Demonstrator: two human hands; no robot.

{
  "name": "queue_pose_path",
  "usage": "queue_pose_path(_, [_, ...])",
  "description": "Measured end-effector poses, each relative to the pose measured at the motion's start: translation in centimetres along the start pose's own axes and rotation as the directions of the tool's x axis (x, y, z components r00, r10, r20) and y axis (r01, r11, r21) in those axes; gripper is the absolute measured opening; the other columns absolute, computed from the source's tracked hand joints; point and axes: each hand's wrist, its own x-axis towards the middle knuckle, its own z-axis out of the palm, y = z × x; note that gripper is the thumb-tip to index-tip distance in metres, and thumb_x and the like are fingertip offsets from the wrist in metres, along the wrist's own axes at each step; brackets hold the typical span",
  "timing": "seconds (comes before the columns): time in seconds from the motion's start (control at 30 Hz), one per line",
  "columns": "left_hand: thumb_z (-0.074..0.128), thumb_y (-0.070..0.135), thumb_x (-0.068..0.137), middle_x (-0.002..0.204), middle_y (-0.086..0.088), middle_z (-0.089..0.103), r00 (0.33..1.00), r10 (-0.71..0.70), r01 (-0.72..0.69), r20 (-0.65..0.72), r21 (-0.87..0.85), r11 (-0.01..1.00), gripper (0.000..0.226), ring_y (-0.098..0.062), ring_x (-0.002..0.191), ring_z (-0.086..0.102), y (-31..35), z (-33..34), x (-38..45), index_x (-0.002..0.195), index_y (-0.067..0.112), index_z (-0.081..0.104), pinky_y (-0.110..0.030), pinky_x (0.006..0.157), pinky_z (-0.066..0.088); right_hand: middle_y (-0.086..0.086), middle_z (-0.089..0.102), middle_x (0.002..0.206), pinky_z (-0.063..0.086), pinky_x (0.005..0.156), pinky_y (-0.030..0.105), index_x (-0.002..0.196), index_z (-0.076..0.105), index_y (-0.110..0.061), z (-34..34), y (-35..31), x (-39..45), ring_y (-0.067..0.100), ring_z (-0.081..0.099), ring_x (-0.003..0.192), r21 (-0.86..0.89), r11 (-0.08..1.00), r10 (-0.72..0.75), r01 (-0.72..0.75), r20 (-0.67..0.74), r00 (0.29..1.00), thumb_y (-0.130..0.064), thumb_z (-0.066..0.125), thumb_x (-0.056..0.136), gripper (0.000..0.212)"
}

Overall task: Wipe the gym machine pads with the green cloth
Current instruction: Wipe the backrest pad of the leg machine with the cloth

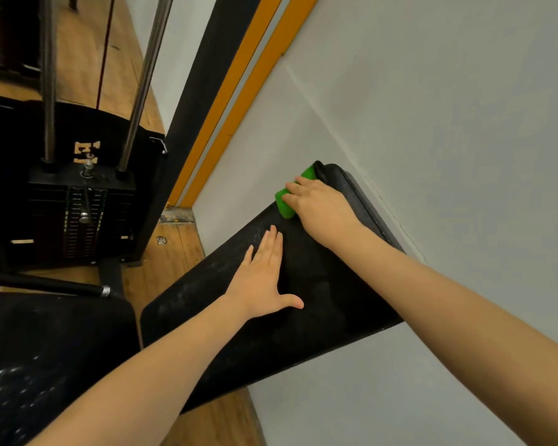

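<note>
A long black back pad (319, 300) slants up toward the wall, dusty with pale smudges. My right hand (319, 207) presses the folded green cloth (285, 201) onto the pad's far upper end, with its fingers lying over the cloth. My left hand (264, 278) lies flat on the middle of the pad, fingers straight and thumb spread. A second black pad, the seat (45, 355), sits at the lower left with white specks on it.
A pale grey wall (448, 156) runs close along the pad's right side. A weight stack (81, 214) with two steel guide rods (139, 91) stands at the left on the wooden floor (181, 249). A black bar (45, 283) crosses above the seat.
</note>
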Motion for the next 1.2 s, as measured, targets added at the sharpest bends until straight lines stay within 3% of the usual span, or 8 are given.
queue_pose_path(0.17, [0.063, 0.072, 0.072, 0.155, -0.012, -0.03, 0.999, -0.047, 0.046, -0.005, -0.069, 0.997, 0.132, -0.02, 0.144, -0.024, -0.2, 0.7, -0.5, 0.149, 0.005, -0.02, -0.039, 0.119, -0.004, 0.013, 0.035, 0.148, 0.016, 0.113, 0.034, 0.137, 0.043, -0.003, 2.1, -1.2, -3.2, 0.028, 0.025, 0.139, 0.021, 0.998, 0.059, -0.059, -0.003, 0.998, -0.009, 0.038, 0.096, 0.041])
queue_pose_path(0.27, [0.065, 0.07, 0.072, 0.156, -0.011, -0.029, 0.999, -0.039, 0.038, -0.004, -0.089, 0.995, 0.131, -0.02, 0.144, -0.023, -0.3, 0.6, -0.5, 0.149, 0.006, -0.019, -0.039, 0.119, -0.004, 0.017, 0.066, 0.112, 0.048, 0.092, 0.038, 0.104, 0.069, 0.0, 2.7, -2.5, -9.0, 0.032, 0.06, 0.109, 0.017, 1.0, 0.015, -0.014, -0.053, 0.999, -0.01, 0.076, 0.067, 0.038])
queue_pose_path(0.4, [0.065, 0.069, 0.073, 0.157, -0.011, -0.027, 0.999, -0.039, 0.038, -0.006, -0.091, 0.995, 0.13, -0.02, 0.145, -0.022, -0.4, 0.6, -0.5, 0.15, 0.006, -0.019, -0.04, 0.119, -0.003, 0.009, 0.073, 0.092, 0.055, 0.075, 0.034, 0.086, 0.076, -0.008, 2.5, -3.0, -12.3, 0.026, 0.069, 0.089, 0.048, 0.999, -0.006, 0.007, -0.016, 1.0, -0.014, 0.089, 0.04, 0.049])
queue_pose_path(0.53, [0.064, 0.07, 0.073, 0.156, -0.012, -0.027, 0.999, -0.05, 0.05, 0.001, -0.085, 0.995, 0.13, -0.021, 0.145, -0.022, -0.2, 0.4, -0.4, 0.149, 0.005, -0.019, -0.04, 0.119, -0.003, 0.018, 0.068, 0.107, 0.05, 0.089, 0.041, 0.102, 0.069, 0.001, 1.4, -2.1, -6.6, 0.034, 0.063, 0.104, 0.038, 0.999, -0.005, 0.009, -0.107, 0.994, -0.007, 0.081, 0.06, 0.044])
queue_pose_path(0.67, [0.064, 0.072, 0.072, 0.157, -0.013, -0.027, 0.997, -0.069, 0.07, 0.018, -0.069, 0.995, 0.132, -0.021, 0.145, -0.022, -0.1, 0.5, -0.5, 0.149, 0.004, -0.019, -0.042, 0.12, -0.002, 0.013, 0.04, 0.144, 0.016, 0.113, 0.036, 0.134, 0.046, -0.004, 0.6, -1.6, 0.6, 0.028, 0.026, 0.139, 0.031, 0.998, 0.056, -0.054, -0.04, 0.998, -0.008, 0.037, 0.097, 0.039])
queue_pose_path(0.93, [0.059, 0.072, 0.076, 0.155, -0.013, -0.029, 0.998, -0.062, 0.063, 0.031, -0.017, 0.998, 0.128, -0.021, 0.145, -0.023, -0.2, 0.3, -0.7, 0.149, 0.004, -0.02, -0.043, 0.121, -0.001, 0.015, 0.064, 0.117, 0.042, 0.099, 0.038, 0.108, 0.068, -0.002, 3.1, -3.3, -7.9, 0.031, 0.056, 0.116, 0.141, 0.981, 0.146, -0.131, -0.105, 0.984, -0.01, 0.069, 0.077, 0.031])
queue_pose_path(1.07, [0.061, 0.07, 0.076, 0.156, -0.012, -0.028, 0.998, -0.059, 0.06, 0.03, -0.022, 0.998, 0.127, -0.022, 0.145, -0.022, -0.2, 0.2, -0.7, 0.15, 0.005, -0.019, -0.042, 0.119, 0.0, 0.009, 0.07, 0.104, 0.052, 0.085, 0.038, 0.096, 0.074, -0.008, 4.5, -4.9, -15.8, 0.028, 0.066, 0.101, 0.183, 0.969, 0.204, -0.167, -0.203, 0.958, -0.014, 0.035, 0.08, 0.042])
queue_pose_path(1.2, [0.058, 0.072, 0.076, 0.158, -0.012, -0.025, 0.997, -0.064, 0.064, 0.035, 0.006, 0.998, 0.126, -0.023, 0.146, -0.02, -0.2, 0.1, -0.6, 0.151, 0.005, -0.017, -0.041, 0.119, 0.0, 0.008, 0.071, 0.103, 0.052, 0.086, 0.039, 0.096, 0.074, -0.01, 4.4, -6.0, -19.3, 0.028, 0.066, 0.1, 0.241, 0.951, 0.249, -0.193, -0.229, 0.941, -0.004, 0.059, 0.068, 0.032])
